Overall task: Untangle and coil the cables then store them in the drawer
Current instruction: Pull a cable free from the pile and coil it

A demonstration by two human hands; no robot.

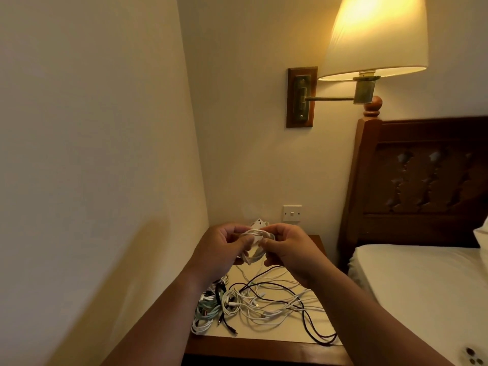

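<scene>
While left hand [224, 245], right hand [289, 248] pinch white coil [257, 236], tangled cables [264, 305] cover nightstand [264, 347] beside bed [422, 281]

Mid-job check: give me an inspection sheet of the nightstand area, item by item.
surface: nightstand, wooden front edge, pale top largely under cables.
job's things: white coil held above the nightstand; drawer not in view.
clutter: nothing seen.
grippers: left hand and right hand both grip the coil.
cables: tangle of white, black and green cables lying loose on the top.
surroundings: lit wall lamp, wall switch, bed to the right, wall to the left.
</scene>
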